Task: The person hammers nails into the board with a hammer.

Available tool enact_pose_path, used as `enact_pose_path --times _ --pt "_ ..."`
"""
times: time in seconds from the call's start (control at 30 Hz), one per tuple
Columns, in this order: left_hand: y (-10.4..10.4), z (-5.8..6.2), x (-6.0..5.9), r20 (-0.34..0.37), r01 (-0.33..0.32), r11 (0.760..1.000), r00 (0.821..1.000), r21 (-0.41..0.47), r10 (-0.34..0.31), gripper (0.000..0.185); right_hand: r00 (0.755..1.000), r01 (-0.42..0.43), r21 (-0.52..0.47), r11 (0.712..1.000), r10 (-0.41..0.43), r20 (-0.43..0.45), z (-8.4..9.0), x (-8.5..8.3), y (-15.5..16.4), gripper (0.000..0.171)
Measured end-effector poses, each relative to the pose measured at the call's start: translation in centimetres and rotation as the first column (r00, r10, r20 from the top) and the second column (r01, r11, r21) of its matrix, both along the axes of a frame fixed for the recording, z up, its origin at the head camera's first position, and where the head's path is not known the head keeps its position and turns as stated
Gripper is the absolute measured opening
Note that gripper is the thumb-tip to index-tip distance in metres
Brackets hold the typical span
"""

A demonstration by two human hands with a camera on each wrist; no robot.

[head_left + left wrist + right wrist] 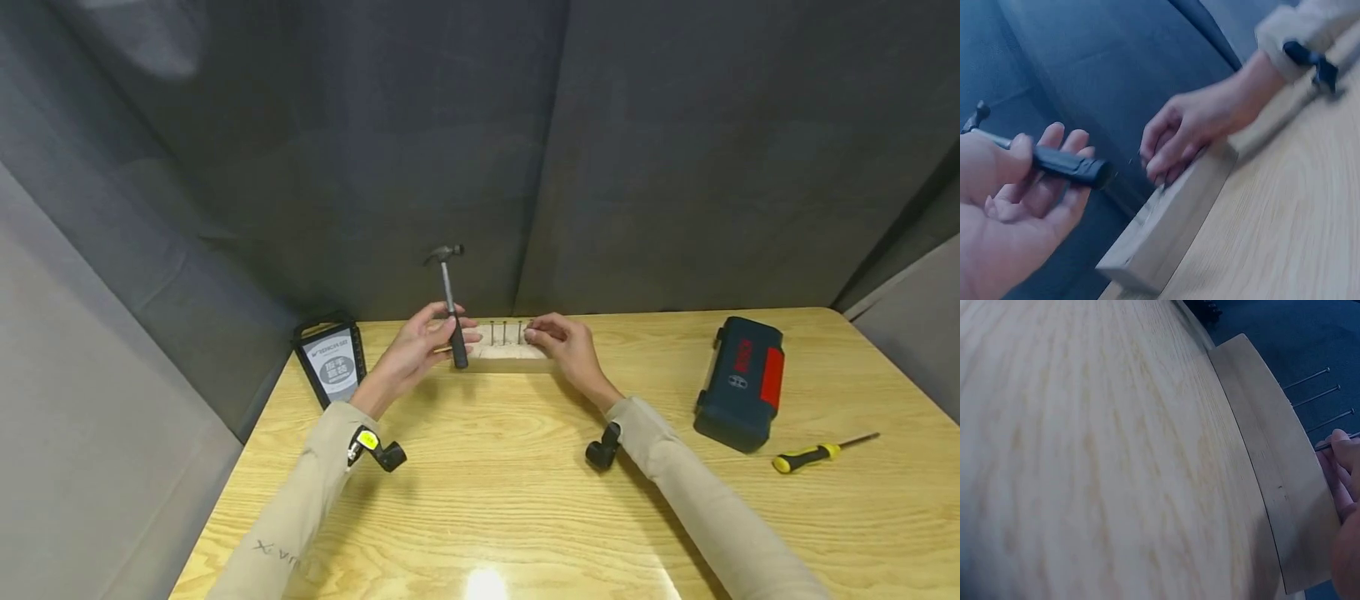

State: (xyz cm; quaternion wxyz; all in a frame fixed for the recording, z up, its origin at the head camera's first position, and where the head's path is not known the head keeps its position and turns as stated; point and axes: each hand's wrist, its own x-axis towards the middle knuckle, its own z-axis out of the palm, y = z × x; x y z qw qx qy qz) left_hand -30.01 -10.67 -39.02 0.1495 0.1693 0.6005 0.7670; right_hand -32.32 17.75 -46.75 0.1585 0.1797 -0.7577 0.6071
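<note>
A claw hammer [449, 287] stands head-up in my left hand [405, 357], its black handle [1066, 164] pinched between thumb and fingers. Just right of it, a pale wooden block [510, 365] lies near the table's back edge. Three nails [1316, 397] stand upright in a row along the block's top. My right hand [576, 354] is at the block's right part, thumb and fingertips pinching another nail [1324, 447] beside that row. The lower fingers of this hand are partly hidden behind the block in the right wrist view.
On the left stands a black case with a white label [332, 363]. To the right lie a dark blue and red Bosch case [738, 383] and a yellow-black screwdriver [817, 455]. A grey curtain [420, 150] hangs behind the wooden table [480, 475].
</note>
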Motion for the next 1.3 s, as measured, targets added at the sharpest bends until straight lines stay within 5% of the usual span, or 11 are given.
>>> enact_pose_path --times 0.13,0.23,0.47,0.8,1.1,1.3 --pt "-1.6 0.2 -0.3 -0.020 -0.061 0.988 0.998 -0.142 0.059 0.036 1.000 0.002 0.019 1.000 -0.003 0.012 0.2 0.0 0.1 0.016" --pt "-2.4 0.0 -0.6 -0.033 -0.132 0.954 0.991 -0.270 0.128 0.039 1.000 0.001 0.029 1.000 -0.001 0.019 0.3 -0.1 0.2 0.017" --pt "-3.2 -1.0 -1.0 0.013 -0.189 0.893 0.977 -0.409 0.213 0.042 0.999 -0.025 0.032 0.999 0.024 0.028 2.3 1.3 0.1 0.019" --pt "-3.6 -3.1 -1.9 0.055 -0.145 0.842 0.978 -0.520 0.203 0.037 1.000 -0.003 0.042 0.999 0.003 0.005 0.2 -0.4 0.9 0.015" --pt "-3.6 -3.9 -2.6 0.065 -0.068 0.783 0.988 -0.618 0.137 0.040 1.000 -0.012 0.028 1.000 0.011 0.023 0.4 -0.4 0.9 0.017" --pt "-3.2 -4.2 -2.6 0.111 -0.042 0.789 0.984 -0.613 0.139 0.039 1.000 -0.005 0.039 0.999 0.004 0.026 0.3 -0.4 1.0 0.016"
